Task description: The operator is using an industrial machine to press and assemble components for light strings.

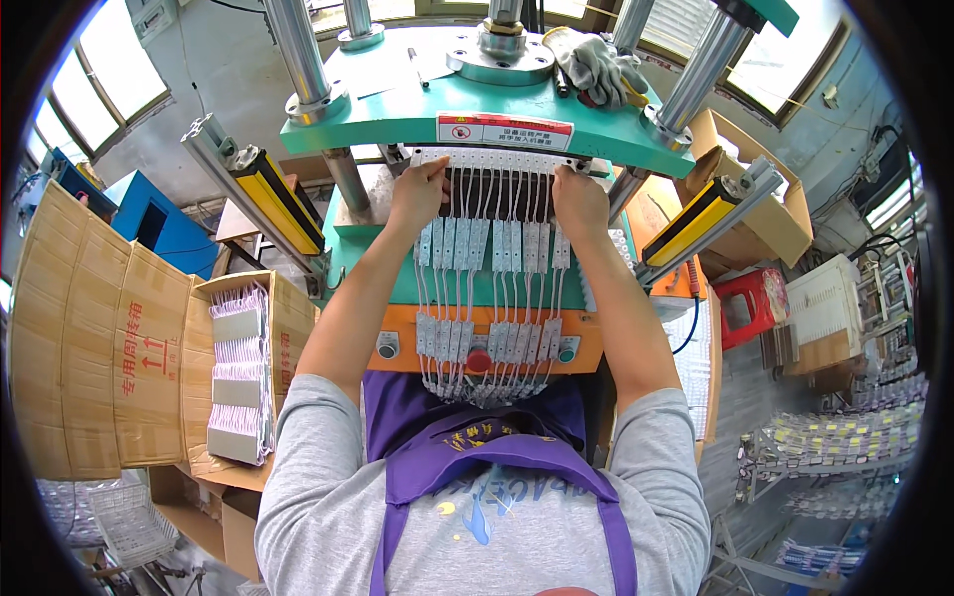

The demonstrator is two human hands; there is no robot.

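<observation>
White wired module strings (492, 298) are hanging in parallel rows from under the green press plate (417, 114), down over the orange control panel (586, 343).

Left hand (417, 189) and right hand (578, 199) are each pinching the top row of the strings at the press mouth, fingers closed on the modules. One white rectangular warning label with red markings (505, 130) is sitting on the plate's front edge. Two yellow-and-black light-curtain bars (278, 199) (696, 221) are flanking the press. One open brown cardboard box (288, 318) at left is holding stacked module bundles; flat cardboard sheets with red print (99, 328) are leaning beside it. One grey work glove (596, 65) is lying on top.
</observation>
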